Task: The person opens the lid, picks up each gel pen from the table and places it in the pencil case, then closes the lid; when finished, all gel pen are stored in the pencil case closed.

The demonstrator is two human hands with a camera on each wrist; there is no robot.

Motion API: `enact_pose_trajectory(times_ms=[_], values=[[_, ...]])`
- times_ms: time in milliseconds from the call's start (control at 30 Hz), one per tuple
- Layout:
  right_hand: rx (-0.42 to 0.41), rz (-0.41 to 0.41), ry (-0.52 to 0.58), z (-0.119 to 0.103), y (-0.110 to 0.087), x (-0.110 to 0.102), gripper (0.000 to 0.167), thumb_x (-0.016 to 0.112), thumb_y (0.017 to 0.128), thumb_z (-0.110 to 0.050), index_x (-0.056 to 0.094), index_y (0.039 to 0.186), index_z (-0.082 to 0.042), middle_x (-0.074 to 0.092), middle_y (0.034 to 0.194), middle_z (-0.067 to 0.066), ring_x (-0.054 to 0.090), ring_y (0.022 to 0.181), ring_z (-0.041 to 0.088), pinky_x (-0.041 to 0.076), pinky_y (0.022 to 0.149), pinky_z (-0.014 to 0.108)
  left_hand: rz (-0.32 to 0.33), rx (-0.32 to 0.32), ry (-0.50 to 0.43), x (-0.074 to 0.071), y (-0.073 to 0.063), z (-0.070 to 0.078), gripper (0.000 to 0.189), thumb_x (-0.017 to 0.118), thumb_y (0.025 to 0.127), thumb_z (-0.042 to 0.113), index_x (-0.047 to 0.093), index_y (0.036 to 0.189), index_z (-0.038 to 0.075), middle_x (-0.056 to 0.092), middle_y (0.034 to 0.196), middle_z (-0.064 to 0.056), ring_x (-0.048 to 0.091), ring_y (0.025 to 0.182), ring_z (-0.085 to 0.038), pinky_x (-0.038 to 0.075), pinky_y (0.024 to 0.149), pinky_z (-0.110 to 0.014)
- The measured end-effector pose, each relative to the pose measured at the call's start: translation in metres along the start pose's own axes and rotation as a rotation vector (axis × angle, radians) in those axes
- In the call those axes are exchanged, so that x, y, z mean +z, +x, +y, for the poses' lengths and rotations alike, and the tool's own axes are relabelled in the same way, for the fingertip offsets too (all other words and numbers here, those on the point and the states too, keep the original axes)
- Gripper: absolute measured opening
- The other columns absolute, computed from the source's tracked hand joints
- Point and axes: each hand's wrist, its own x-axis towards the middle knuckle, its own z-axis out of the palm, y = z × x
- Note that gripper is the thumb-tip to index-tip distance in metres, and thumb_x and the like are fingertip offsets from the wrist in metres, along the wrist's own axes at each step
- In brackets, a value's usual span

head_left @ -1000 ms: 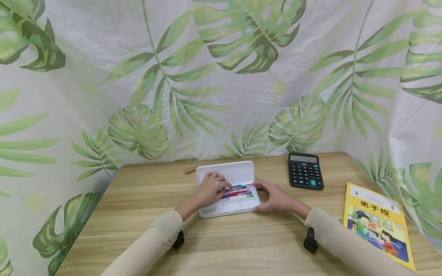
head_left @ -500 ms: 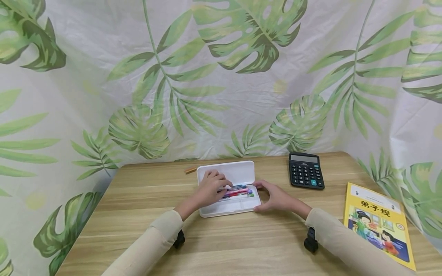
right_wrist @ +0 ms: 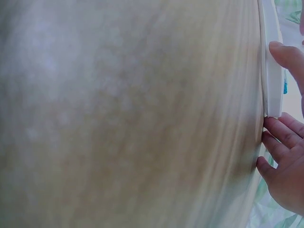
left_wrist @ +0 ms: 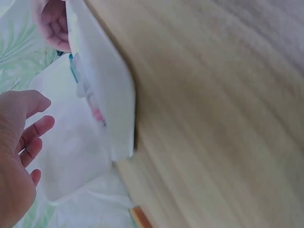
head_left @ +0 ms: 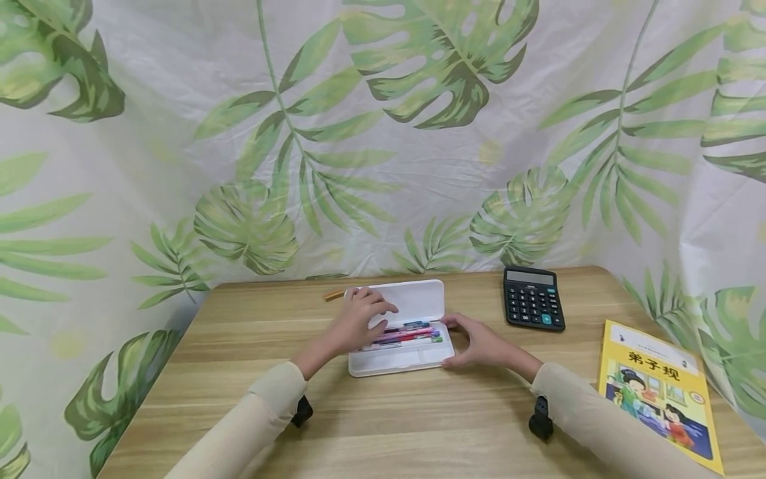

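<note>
A white pencil case (head_left: 391,364) lies on the wooden table with its lid (head_left: 419,299) raised at the back. Several pens (head_left: 409,336) in pink, red, blue and white lie side by side inside it. My left hand (head_left: 356,322) hovers over the left part of the case, fingers loosely bent and apart, holding nothing; the left wrist view shows that hand (left_wrist: 14,156) clear of the pens. With thumb and fingers, my right hand (head_left: 479,344) holds the case's right end. In the right wrist view its thumb (right_wrist: 285,54) touches the case's front wall.
Behind the case's left corner lies a small orange-brown stick-like piece (head_left: 334,295). A black calculator (head_left: 532,299) is at the back right. The yellow book (head_left: 658,392) lies near the table's right edge. A leaf-patterned cloth (head_left: 383,166) hangs behind the table.
My left hand has lifted off the pens and shifted slightly left, its fingers spreading. The right hand stays at the case's right end. The head view has shifted a little.
</note>
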Motion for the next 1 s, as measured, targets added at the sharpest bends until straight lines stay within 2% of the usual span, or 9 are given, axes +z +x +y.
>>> enact_pose_trajectory(times_ms=[300, 433, 567, 733, 900, 1000], values=[[-0.022, 0.011, -0.009, 0.0, -0.001, -0.001, 0.082, 0.092, 0.072, -0.026, 0.052, 0.138, 0.001, 0.062, 0.135, 0.016, 0.055, 0.132, 0.035, 0.036, 0.116, 0.053, 0.088, -0.003, -0.013, -0.029, 0.001, -0.007, 0.026, 0.076, 0.087, 0.005, 0.075, 0.113, 0.012, 0.071, 0.096, -0.007, 0.056, 0.099, -0.027, 0.034, 0.092, -0.055], [-0.023, 0.013, -0.019, 0.001, -0.001, -0.001, 0.082, 0.093, 0.072, -0.026, 0.052, 0.138, 0.001, 0.062, 0.135, 0.016, 0.055, 0.132, 0.035, 0.036, 0.115, 0.052, 0.108, -0.032, -0.025, -0.039, 0.003, -0.012, 0.026, 0.076, 0.087, 0.006, 0.075, 0.112, 0.011, 0.069, 0.095, -0.007, 0.055, 0.097, -0.026, 0.033, 0.091, -0.053], [-0.016, 0.011, -0.016, 0.001, 0.0, 0.0, 0.083, 0.093, 0.071, -0.026, 0.052, 0.138, 0.0, 0.062, 0.136, 0.014, 0.055, 0.133, 0.033, 0.036, 0.116, 0.051, 0.108, -0.069, -0.085, -0.046, 0.007, -0.015, 0.025, 0.076, 0.088, 0.006, 0.076, 0.112, 0.01, 0.07, 0.094, -0.006, 0.055, 0.096, -0.027, 0.032, 0.089, -0.053], [-0.021, 0.009, -0.004, 0.002, 0.0, 0.001, 0.083, 0.093, 0.071, -0.027, 0.052, 0.138, -0.001, 0.062, 0.136, 0.014, 0.055, 0.133, 0.033, 0.036, 0.116, 0.052, 0.104, -0.109, -0.147, -0.049, 0.019, -0.02, 0.022, 0.076, 0.088, 0.009, 0.076, 0.111, 0.009, 0.073, 0.094, -0.006, 0.061, 0.095, -0.027, 0.035, 0.087, -0.053], [-0.022, 0.01, -0.001, 0.001, 0.0, 0.0, 0.083, 0.093, 0.071, -0.027, 0.052, 0.138, -0.001, 0.062, 0.135, 0.013, 0.055, 0.133, 0.032, 0.036, 0.116, 0.051, 0.094, -0.085, -0.212, -0.048, 0.035, -0.026, 0.02, 0.075, 0.089, 0.008, 0.076, 0.109, 0.005, 0.076, 0.1, -0.012, 0.068, 0.096, -0.028, 0.049, 0.091, -0.049], [-0.022, 0.007, 0.005, 0.0, -0.001, 0.0, 0.083, 0.093, 0.071, -0.026, 0.052, 0.138, 0.0, 0.062, 0.135, 0.014, 0.055, 0.133, 0.033, 0.035, 0.117, 0.051, 0.071, -0.084, -0.236, -0.046, 0.043, -0.028, 0.021, 0.074, 0.09, 0.009, 0.076, 0.11, 0.003, 0.077, 0.103, -0.013, 0.069, 0.099, -0.028, 0.052, 0.092, -0.048]])
